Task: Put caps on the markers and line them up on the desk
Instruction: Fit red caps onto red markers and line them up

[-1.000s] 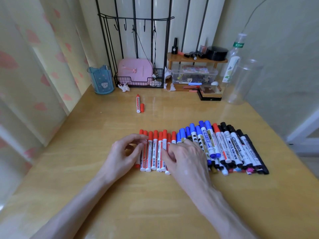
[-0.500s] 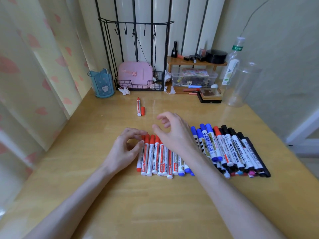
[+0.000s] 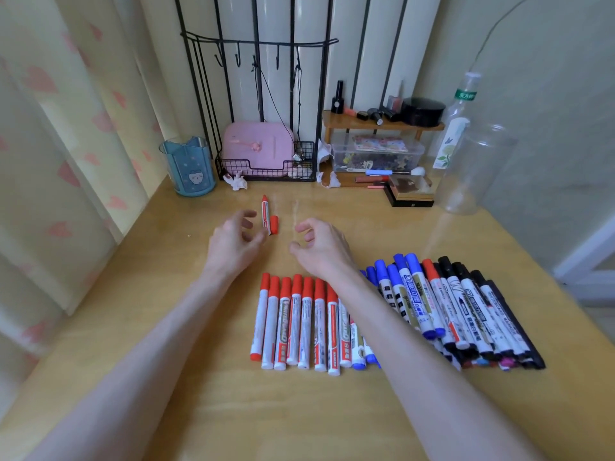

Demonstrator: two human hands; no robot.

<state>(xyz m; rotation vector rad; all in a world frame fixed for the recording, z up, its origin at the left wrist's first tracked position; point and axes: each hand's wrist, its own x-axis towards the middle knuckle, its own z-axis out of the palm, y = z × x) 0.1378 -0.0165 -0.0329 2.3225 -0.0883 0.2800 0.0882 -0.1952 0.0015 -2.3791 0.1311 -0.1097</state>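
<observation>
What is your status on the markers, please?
Left hand and right hand open, empty. Uncapped red marker and loose cap lie by left hand. Capped row nearer me. Nothing blocking.

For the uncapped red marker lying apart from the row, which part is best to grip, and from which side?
Probably its white barrel, from the left: the uncapped red marker lies flat, tip pointing away, and the loose red cap lies close on its right. The left hand is nearest.

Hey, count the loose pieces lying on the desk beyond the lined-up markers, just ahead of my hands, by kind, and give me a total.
Uncapped white marker with red tip: 1
Loose red plastic cap: 1
Total: 2
</observation>
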